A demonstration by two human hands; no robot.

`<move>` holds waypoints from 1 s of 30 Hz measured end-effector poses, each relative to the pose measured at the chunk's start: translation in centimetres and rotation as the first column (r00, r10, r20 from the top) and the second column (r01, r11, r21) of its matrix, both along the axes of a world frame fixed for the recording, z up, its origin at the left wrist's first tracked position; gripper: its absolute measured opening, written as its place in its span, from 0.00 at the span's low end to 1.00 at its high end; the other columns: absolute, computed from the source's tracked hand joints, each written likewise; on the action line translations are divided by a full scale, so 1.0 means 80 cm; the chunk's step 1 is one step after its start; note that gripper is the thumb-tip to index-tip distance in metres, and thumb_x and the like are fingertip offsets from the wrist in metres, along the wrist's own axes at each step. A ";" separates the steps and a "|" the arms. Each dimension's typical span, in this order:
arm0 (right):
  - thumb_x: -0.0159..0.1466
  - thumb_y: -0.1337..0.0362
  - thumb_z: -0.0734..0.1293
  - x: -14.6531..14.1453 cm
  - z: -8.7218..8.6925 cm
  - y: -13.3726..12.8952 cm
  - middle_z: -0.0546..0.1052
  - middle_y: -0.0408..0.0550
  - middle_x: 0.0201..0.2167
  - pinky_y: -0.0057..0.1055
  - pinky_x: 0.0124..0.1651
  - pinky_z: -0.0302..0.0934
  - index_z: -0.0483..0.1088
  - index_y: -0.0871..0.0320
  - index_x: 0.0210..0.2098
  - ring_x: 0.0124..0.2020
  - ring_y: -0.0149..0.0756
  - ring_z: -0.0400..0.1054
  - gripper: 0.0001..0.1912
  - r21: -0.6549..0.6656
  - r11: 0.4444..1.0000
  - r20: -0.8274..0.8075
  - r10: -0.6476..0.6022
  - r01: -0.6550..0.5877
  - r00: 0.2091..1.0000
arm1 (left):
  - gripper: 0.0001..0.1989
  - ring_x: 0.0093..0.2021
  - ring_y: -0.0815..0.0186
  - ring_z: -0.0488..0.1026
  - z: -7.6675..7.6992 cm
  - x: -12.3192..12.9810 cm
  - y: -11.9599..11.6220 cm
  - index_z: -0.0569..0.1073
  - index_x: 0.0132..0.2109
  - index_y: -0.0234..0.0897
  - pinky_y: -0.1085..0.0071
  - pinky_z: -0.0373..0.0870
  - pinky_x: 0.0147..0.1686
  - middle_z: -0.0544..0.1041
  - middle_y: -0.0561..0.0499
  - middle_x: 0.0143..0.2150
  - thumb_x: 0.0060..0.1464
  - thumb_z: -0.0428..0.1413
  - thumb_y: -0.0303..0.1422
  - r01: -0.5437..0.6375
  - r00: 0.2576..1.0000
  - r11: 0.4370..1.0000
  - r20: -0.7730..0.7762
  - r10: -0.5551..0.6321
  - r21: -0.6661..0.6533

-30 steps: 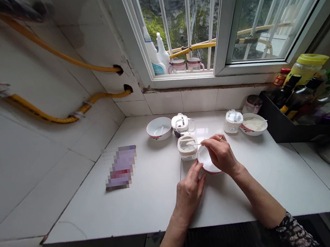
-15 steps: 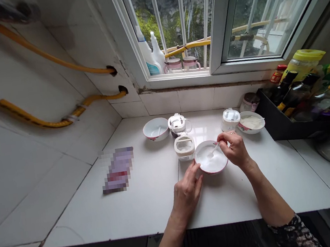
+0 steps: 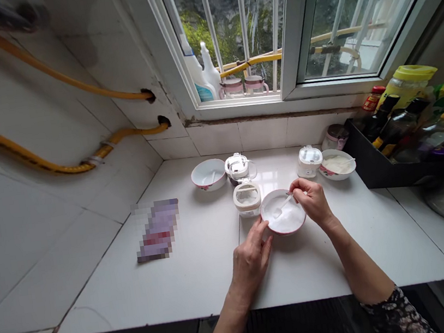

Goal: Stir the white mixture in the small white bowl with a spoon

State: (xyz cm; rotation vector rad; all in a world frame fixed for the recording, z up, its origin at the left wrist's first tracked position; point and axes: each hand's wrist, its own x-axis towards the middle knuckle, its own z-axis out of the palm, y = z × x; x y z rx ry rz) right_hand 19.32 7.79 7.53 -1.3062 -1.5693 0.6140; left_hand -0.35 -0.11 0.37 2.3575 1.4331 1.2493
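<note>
Though apart, hands [image 3: 251, 253] [image 3: 313, 200] at bowl [image 3: 287, 232]

White with a reddish rim for the nearest bowl [image 3: 287, 232]; white for spoon [image 3: 286, 201] and bench [image 3: 203, 268]; black with pale print for sleeve [image 3: 391, 314]; yellow for wall pipe [image 3: 41, 161].

Single head cam, aimed forward and down at the counter [image 3: 203, 268]
Shot from the wearer's head, pretty much first-person: looks over the left hand [image 3: 251, 255] and right hand [image 3: 313, 201] from above and behind, fairly close, keeping both in the lower half. Faces the window [image 3: 301, 39], yet tips down enough to catch the counter's front edge and some dark clothing [image 3: 302, 323]. Goes wide too, from the tiled wall [image 3: 47, 213] on the left to the black bin [image 3: 390, 174] on the right.
</note>
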 end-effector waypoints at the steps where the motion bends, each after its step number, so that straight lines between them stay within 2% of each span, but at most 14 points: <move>1: 0.52 0.64 0.59 0.001 0.000 0.001 0.70 0.41 0.17 0.30 0.30 0.56 0.68 0.54 0.21 0.23 0.34 0.62 0.08 -0.037 0.999 -0.054 -0.003 0.001 0.999 | 0.22 0.43 0.62 0.81 0.000 0.000 0.000 0.63 0.62 0.43 0.70 0.80 0.37 0.75 0.42 0.60 0.63 0.52 0.25 0.000 1.000 1.000 0.000 0.000 0.002; 7: 0.47 0.63 0.60 0.002 -0.002 0.008 0.65 0.39 0.12 0.29 0.25 0.54 0.68 0.55 0.19 0.18 0.30 0.57 0.07 -0.171 0.985 -0.294 -0.060 0.010 0.954 | 0.22 0.42 0.63 0.82 0.000 0.001 0.001 0.64 0.62 0.42 0.72 0.79 0.36 0.75 0.42 0.60 0.63 0.52 0.24 0.008 1.000 1.000 0.010 -0.008 0.016; 13: 0.46 0.64 0.60 0.001 -0.005 0.010 0.66 0.38 0.11 0.28 0.25 0.55 0.69 0.56 0.17 0.18 0.29 0.58 0.07 -0.212 0.977 -0.347 -0.105 0.031 0.932 | 0.23 0.41 0.62 0.82 -0.001 0.000 0.001 0.64 0.62 0.43 0.71 0.80 0.37 0.75 0.42 0.59 0.62 0.53 0.24 -0.001 1.000 1.000 0.005 0.001 -0.007; 20: 0.48 0.62 0.64 -0.001 -0.006 0.012 0.72 0.42 0.15 0.30 0.29 0.61 0.71 0.57 0.23 0.21 0.32 0.64 0.06 -0.206 0.978 -0.437 -0.063 -0.031 0.897 | 0.20 0.40 0.63 0.82 -0.004 0.001 0.002 0.64 0.61 0.42 0.71 0.80 0.36 0.75 0.41 0.59 0.63 0.52 0.25 0.003 1.000 1.000 0.007 -0.003 0.023; 27: 0.57 0.57 0.66 -0.026 -0.009 0.007 0.78 0.47 0.24 0.35 0.36 0.67 0.71 0.57 0.32 0.28 0.37 0.73 0.10 -0.118 0.992 -0.471 -0.024 -0.036 0.882 | 0.19 0.39 0.63 0.82 -0.003 0.002 0.002 0.64 0.60 0.41 0.70 0.80 0.37 0.76 0.41 0.58 0.63 0.52 0.26 0.000 1.000 1.000 0.002 0.000 0.027; 30: 0.63 0.58 0.63 -0.038 -0.012 0.001 0.80 0.49 0.30 0.37 0.40 0.67 0.70 0.56 0.36 0.33 0.39 0.76 0.08 0.028 0.999 -0.323 0.043 -0.036 0.945 | 0.19 0.40 0.63 0.82 -0.003 0.002 0.003 0.65 0.60 0.40 0.71 0.80 0.36 0.75 0.40 0.59 0.63 0.52 0.26 0.002 1.000 1.000 0.009 -0.002 0.031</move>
